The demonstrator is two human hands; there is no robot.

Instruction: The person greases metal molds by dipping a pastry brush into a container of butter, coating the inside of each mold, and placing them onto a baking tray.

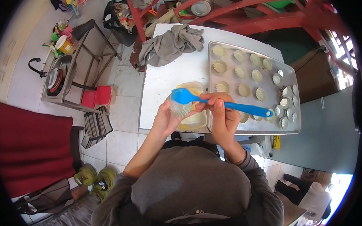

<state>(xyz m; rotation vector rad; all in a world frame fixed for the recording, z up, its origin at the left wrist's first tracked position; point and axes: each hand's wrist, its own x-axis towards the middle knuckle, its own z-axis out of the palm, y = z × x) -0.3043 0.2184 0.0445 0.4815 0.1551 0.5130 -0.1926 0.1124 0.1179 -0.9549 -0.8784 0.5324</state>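
A small fluted metal mould (180, 109) is held in my left hand (165, 118), its fingers around the rim. My right hand (222, 115) grips the handle of a blue brush (244, 107), whose wide head lies over the mould's upper part. Beneath both hands, partly covered by them, is a clear rectangular container (197, 121) with something yellowish in it. To the right, a large metal tray (251, 131) carries many fluted moulds, spaced out on its left part and crowded together at its right side.
A crumpled grey cloth (171, 44) lies at the back of the white table (158, 84). Red metal bars (261, 25) run behind the table. A sink (59, 75) stands at the left, and a person (311, 198) is at the lower right.
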